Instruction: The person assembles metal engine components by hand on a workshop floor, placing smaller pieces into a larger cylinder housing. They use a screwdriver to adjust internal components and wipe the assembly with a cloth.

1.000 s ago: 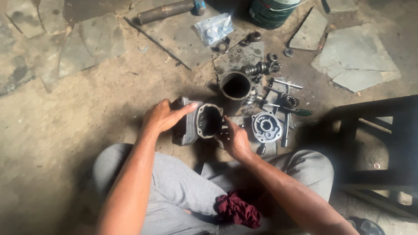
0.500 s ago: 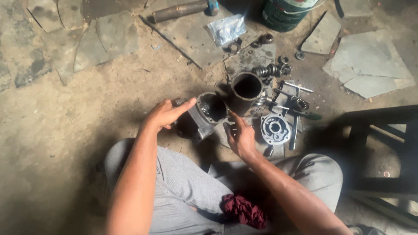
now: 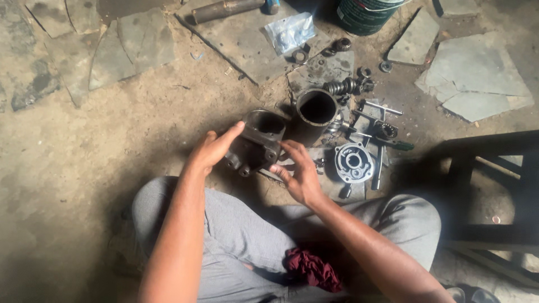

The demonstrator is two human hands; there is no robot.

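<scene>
Both hands were on the dark metal housing (image 3: 257, 143), just off the ground ahead of the knees: left hand (image 3: 210, 150) cupped its side, right hand (image 3: 298, 171) had fingers spread against its edge. Its bore looked empty, as did the dark cylinder sleeve (image 3: 312, 115) just beside it. Small parts lay scattered over the dirt floor (image 3: 101, 140) and stone slabs (image 3: 477, 78).

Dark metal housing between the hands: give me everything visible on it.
The housing is a dark, grimy cast-metal block with a wide round bore open at the top and small lugs on its lower side. It is tilted, held up off the dirt floor in front of the knees. The left hand grips its left side, and the right hand touches its right lower edge with the fingertips. A dark metal cylinder stands just behind it.
</scene>
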